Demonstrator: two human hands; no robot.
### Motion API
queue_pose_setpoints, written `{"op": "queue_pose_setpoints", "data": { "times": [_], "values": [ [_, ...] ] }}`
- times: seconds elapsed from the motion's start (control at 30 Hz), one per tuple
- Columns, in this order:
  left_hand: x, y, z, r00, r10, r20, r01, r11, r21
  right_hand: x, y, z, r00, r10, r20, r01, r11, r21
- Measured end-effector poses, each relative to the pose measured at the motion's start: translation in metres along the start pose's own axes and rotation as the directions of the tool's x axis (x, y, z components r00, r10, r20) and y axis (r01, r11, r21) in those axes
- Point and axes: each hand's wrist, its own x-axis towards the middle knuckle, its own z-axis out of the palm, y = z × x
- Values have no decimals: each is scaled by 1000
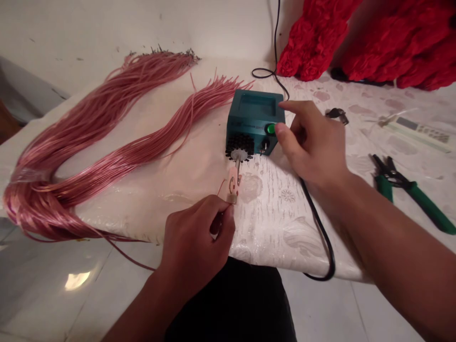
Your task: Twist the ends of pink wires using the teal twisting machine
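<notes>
Near the counter's [278,202] front edge, the left hand [199,232] pinched a thin strand [231,203], mostly hidden, at a small clip [233,183]. The right hand [317,142], thumb and forefinger parted, partly covered the teal box [245,124] farther from that edge.

Machine [253,118] lettering [252,127] illegibly small

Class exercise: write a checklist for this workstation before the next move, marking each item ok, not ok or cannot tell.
1. Left grip at the lower end of the pale piece: ok.
2. Right grip by the green button of the teal machine: ok.
3. Shaft stopped: cannot tell from one still.
4. Pink strands all on the table: not ok, one trails past the front edge.
5. Green-handled pliers apart from the machine: ok.
</notes>
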Motion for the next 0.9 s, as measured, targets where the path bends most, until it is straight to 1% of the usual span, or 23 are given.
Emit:
{"op": "queue_pose_setpoints", "data": {
  "times": [0.07, 0.13, 0.23, 0.43, 0.67, 0.8, 0.9],
  "values": [
    [-1, -2, 2, 1000, 16, -18, -16, 1000, -11, 3, 8, 5, 997, 50, 54, -51, 998, 22],
    [-2, -4, 3, 999, 37, -26, -37, 999, -23, 4, 11, 10, 996, 52, 77, -56, 997, 55],
    [-3, -5, 4, 998, 60, -35, -61, 998, -20, 3, 8, 13, 997, 45, 66, -50, 996, 80],
    [-4, -4, 2, 995, 74, -70, -74, 997, 5, 4, 7, 11, 994, 74, 76, -84, 985, 149],
    [-11, -2, -7, 996, 81, -39, -82, 997, -3, 4, 8, 13, 994, 83, 64, -93, 982, 167],
    [-16, 0, -15, 997, 79, -7, -79, 995, -67, 0, 8, 15, 994, 91, 55, -100, 978, 185],
    [-19, 3, -22, 999, 42, 13, -39, 982, -184, -5, 9, 17, 994, 103, 44, -109, 977, 186]
  ]
}}
